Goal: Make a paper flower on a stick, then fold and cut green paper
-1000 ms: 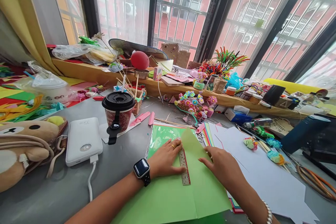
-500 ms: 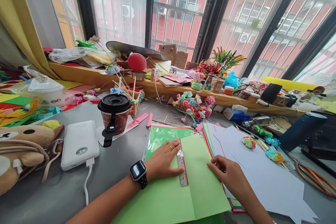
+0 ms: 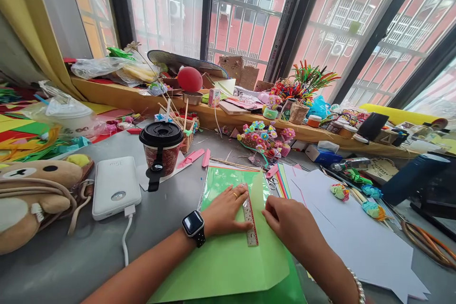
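A light green paper sheet (image 3: 228, 261) lies in front of me on the grey table (image 3: 71, 256). A small patterned ruler (image 3: 249, 221) rests on it, running away from me. My left hand (image 3: 226, 211), with a smartwatch on the wrist and a ring, lies flat on the paper with its fingers against the ruler's left edge. My right hand (image 3: 290, 223) has its fingers curled on the paper's folded right flap, just right of the ruler. Under the sheet lies a shiny green plastic packet (image 3: 224, 183).
A lidded coffee cup (image 3: 161, 149) and a white power bank (image 3: 114, 187) with a cable stand to the left, beside a bear plush bag (image 3: 32, 194). White paper sheets (image 3: 356, 237) lie to the right. Paper flowers (image 3: 265, 140) and craft clutter crowd the windowsill.
My right hand has moved left toward the ruler, bringing the paper's right flap over with it. The left hand has stayed on the ruler.
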Demonstrator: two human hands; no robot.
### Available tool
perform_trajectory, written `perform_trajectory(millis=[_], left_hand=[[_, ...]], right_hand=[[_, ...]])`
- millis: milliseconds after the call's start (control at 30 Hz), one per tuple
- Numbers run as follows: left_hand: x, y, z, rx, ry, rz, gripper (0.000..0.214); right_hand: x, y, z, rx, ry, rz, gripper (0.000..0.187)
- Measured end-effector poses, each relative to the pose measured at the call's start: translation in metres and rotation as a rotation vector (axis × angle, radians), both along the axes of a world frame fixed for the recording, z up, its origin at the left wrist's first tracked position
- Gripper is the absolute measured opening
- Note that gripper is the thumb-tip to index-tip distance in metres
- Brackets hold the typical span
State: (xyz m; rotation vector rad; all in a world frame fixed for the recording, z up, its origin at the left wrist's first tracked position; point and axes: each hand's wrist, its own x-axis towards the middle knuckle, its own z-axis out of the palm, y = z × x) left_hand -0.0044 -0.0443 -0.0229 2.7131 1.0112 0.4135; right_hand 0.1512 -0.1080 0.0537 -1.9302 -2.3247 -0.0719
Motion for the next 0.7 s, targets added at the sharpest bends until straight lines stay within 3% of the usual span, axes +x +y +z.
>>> perform_trajectory(millis=[267, 500, 700], left_hand=[[0.0, 0.0, -0.005, 0.011, -0.03, -0.012, 0.072], [-0.002, 0.001, -0.005, -0.006, -0.032, -0.005, 0.075], [-0.001, 0.001, -0.006, 0.001, -0.021, -0.004, 0.077]], right_hand=[[-0.025, -0.002, -0.003, -0.023, -0.175, 0.168, 0.014], [-0.017, 0.013, 0.02, -0.075, -0.258, -0.015, 0.016], [-0.027, 0.028, 0.02, -0.082, -0.273, -0.001, 0.015]])
